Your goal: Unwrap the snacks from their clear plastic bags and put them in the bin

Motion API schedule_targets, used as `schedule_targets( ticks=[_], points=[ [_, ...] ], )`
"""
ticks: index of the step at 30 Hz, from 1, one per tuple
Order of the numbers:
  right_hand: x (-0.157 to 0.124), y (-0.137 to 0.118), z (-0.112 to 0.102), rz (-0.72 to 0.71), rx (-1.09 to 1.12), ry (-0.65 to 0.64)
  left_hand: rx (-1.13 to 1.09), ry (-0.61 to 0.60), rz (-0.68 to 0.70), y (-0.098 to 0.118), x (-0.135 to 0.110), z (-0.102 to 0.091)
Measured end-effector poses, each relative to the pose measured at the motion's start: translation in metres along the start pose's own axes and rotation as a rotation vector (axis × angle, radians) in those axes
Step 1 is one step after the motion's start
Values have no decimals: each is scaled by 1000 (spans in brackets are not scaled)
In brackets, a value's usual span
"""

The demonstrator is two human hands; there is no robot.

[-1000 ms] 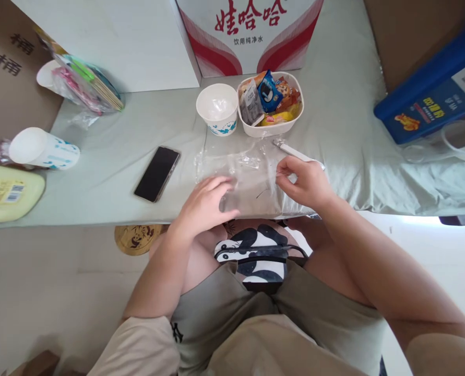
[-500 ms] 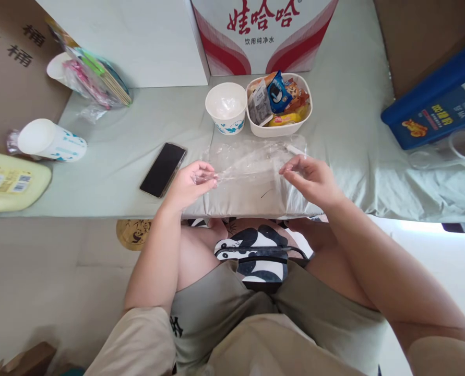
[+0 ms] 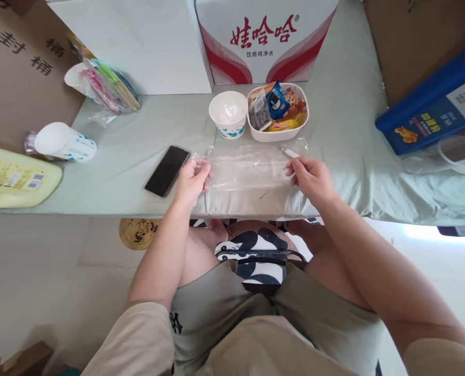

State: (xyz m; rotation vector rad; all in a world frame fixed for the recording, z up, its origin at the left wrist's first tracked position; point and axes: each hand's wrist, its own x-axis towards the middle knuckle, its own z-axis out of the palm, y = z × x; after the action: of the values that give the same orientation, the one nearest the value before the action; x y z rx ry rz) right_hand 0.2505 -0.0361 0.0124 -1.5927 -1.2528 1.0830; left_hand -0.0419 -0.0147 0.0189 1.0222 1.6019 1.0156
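A clear plastic bag (image 3: 248, 169) is stretched flat between my hands, just above or on the cloth; I cannot tell which. My left hand (image 3: 193, 181) pinches its left end, beside a black phone (image 3: 167, 171). At the opposite end, my right hand (image 3: 311, 178) has thumb and fingers closed on the bag's edge. A slim white object with a grey tip (image 3: 289, 152) shows by the right fingertips, its kind unclear. Behind the bag stand a white paper bowl (image 3: 228, 116) with blue print and clear plastic inside, and a white tub (image 3: 278, 137) of wrapped snacks.
Paper cups (image 3: 66, 142) lie at the left near a pale yellow jug (image 3: 21, 175). A white box (image 3: 138, 47) and a red-and-white carton (image 3: 263, 44) stand at the back. To the right are a blue box (image 3: 431, 109) and a clear plastic cup (image 3: 460, 152).
The bag, crumpled before, is now drawn flatter. My right fingers have closed more tightly on its edge, and my left hand has turned slightly. The whole view has shifted a little.
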Motion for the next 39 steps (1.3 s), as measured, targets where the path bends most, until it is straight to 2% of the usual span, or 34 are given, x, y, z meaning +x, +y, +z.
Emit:
schedule_targets(
  ticks=[3,6,10,13,15,20,24,27,30,39],
  points=[
    [-1,0,0,11,-105,2,138,13,87,-6,1,4],
    [1,3,3,22,-45,15,174,1,87,-11,3,5],
    [6,3,7,70,140,93,42,-52,81,-16,9,2],
    [9,-1,7,125,240,161,-87,-149,170,-17,11,1],
    [10,-4,6,147,243,183,-98,-188,206,-17,11,2],
    [7,-6,6,176,111,168,-14,-132,126,-11,7,7],
    [9,0,3,212,-120,156,49,-83,70,-8,5,8],
    [13,4,1,197,-333,129,81,-60,80,-8,5,8],
    [15,5,0,151,-453,110,110,-45,104,-10,6,7],
    [12,9,-2,134,-338,74,189,-72,221,-14,8,5]
  ],
)
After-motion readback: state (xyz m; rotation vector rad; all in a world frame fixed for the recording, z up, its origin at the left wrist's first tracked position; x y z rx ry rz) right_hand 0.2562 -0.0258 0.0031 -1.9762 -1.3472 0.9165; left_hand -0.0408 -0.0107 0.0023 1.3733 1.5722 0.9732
